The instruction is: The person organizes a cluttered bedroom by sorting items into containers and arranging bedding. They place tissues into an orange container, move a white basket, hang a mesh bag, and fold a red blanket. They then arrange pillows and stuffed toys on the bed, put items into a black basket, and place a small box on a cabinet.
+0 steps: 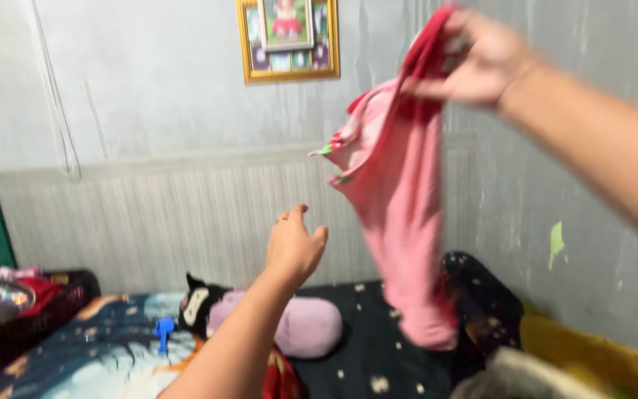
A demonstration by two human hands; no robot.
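My right hand (478, 55) is raised high at the upper right, gripping the red top edge of a pink garment (400, 199) that hangs down in the air and looks blurred with motion. My left hand (295, 247) reaches up from below, fingers spread and empty, a short way left of the hanging cloth and not touching it. A ring shows on one finger of the left hand.
Below lies a bed with a dark patterned sheet (363, 347). On it rest a purple pillow (304, 325), a black-and-white plush toy (195, 304) and a blue clip (164, 329). A dark basket with clothes (9, 310) stands at left. A gold-framed picture (288, 37) hangs on the wall.
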